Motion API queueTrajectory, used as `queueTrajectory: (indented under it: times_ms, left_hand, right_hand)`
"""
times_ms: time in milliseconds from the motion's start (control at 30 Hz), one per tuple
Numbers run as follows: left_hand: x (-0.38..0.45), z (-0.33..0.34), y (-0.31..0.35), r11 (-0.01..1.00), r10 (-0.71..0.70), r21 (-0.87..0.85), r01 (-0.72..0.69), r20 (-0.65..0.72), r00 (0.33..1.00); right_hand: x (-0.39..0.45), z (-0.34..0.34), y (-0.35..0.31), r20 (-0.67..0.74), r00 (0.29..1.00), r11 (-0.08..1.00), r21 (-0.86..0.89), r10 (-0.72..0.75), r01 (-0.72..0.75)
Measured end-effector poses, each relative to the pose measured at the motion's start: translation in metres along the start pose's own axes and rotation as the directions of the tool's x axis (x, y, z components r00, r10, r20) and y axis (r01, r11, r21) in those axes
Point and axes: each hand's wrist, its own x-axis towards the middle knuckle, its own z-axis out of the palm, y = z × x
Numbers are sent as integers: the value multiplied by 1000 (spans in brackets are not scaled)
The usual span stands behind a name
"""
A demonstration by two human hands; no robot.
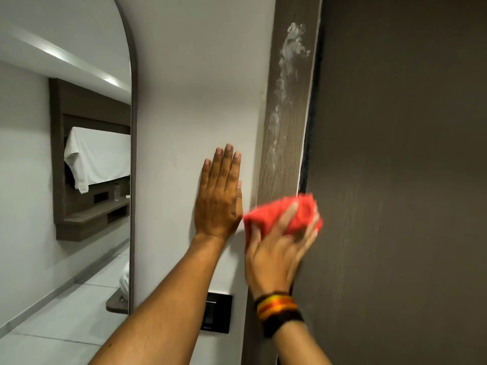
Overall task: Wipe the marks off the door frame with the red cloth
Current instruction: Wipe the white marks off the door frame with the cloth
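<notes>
A bunched red cloth (283,214) lies pressed under the right-hand fingers (288,210) against the grey wood-grain door frame (286,143). White smeared marks (290,64) streak the frame above those fingers.

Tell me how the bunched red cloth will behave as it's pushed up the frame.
The bunched red cloth looks soft, so probably floppy and light. Under the right hand it may bunch or slide rather than hold shape against the wood-grain door frame.

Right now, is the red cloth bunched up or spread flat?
Bunched. The cloth sits crumpled in folds under the right hand, pressed on the frame below the white marks.
</notes>
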Motion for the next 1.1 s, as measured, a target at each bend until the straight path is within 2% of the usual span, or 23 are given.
queueTrajectory:
  times_ms: [133, 200, 300, 433, 500, 767, 833, 967, 1100]
  left_hand:
    - [1, 1, 0, 1000, 16, -4, -16, -22, 1000]
    - [0, 2, -2, 1000, 22, 14, -21, -29, 999]
    - [0, 1, -3, 1000, 16, 11, -15, -13, 1000]
    - [-1, -2, 0, 1000, -3, -12, 3, 29, 1000]
    - [-2, 0, 0, 1000, 6, -5, -6, 21, 1000]
    - [-1, 1, -4, 999, 22, -27, -23, -33, 999]
    - [-1, 0, -4, 999, 25, -28, -26, -25, 999]
    - [0, -3, 0, 1000, 16, -14, -16, -2, 1000]
    - [-1, 3, -5, 999, 30, -37, -30, -6, 1000]
  right_hand:
    - [115, -30, -52, -112, 993, 999, -43, -34, 30]
    - [142, -36, -64, -160, 986, 998, -48, -39, 32]
    - [123, -30, -57, -158, 987, 998, -54, -44, 36]
    - [40, -17, -28, -23, 999, 998, -53, 32, -33]
    - [32, -15, -27, -4, 998, 995, -78, 63, -63]
    - [210, -59, -103, -142, 990, 999, -43, -2, -4]
    - [208, -60, -102, -159, 987, 999, -24, -29, 26]
    - [145, -47, -76, -121, 993, 1000, -31, -4, 0]
    - [194, -54, -98, -118, 993, 998, -67, 4, -12]
